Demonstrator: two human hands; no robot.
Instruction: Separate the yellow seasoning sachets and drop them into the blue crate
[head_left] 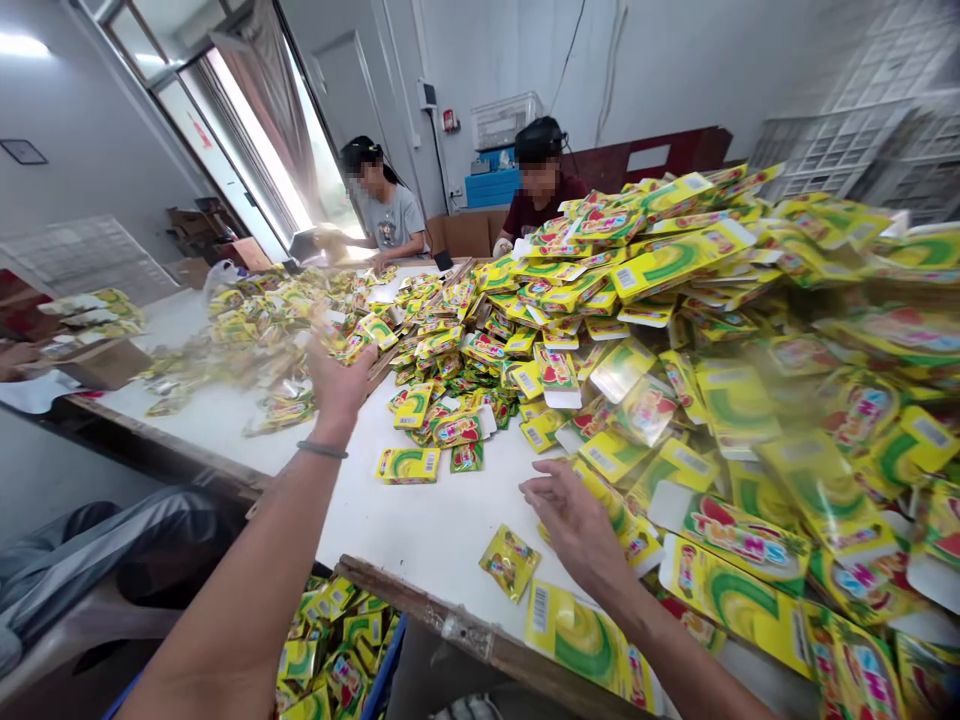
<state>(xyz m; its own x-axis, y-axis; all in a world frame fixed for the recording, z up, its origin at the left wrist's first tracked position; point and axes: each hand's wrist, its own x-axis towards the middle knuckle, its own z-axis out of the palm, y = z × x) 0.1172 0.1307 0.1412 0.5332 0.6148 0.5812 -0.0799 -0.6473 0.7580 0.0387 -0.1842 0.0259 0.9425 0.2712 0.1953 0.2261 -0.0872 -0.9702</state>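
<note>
My left hand (339,378) reaches forward over the table, its fingers blurred and partly hidden. Just beyond it is a small yellow-green box (377,330); whether the hand grips it I cannot tell. My right hand (574,515) is low over the white tabletop (420,540), fingers apart and slightly bent, with nothing seen in them. It is beside the edge of a big heap of printed yellow cartons (720,400), some with open white flaps. A sealed yellow packet (510,562) lies in front of it, near a flat carton (585,640).
A blue-rimmed bin (384,665) of filled boxes stands below the wooden table edge (450,625). Loose packets (262,310) cover the table's left part, near a cardboard box (105,362). Two people (394,215) sit across the table. White crates (832,150) stand at right.
</note>
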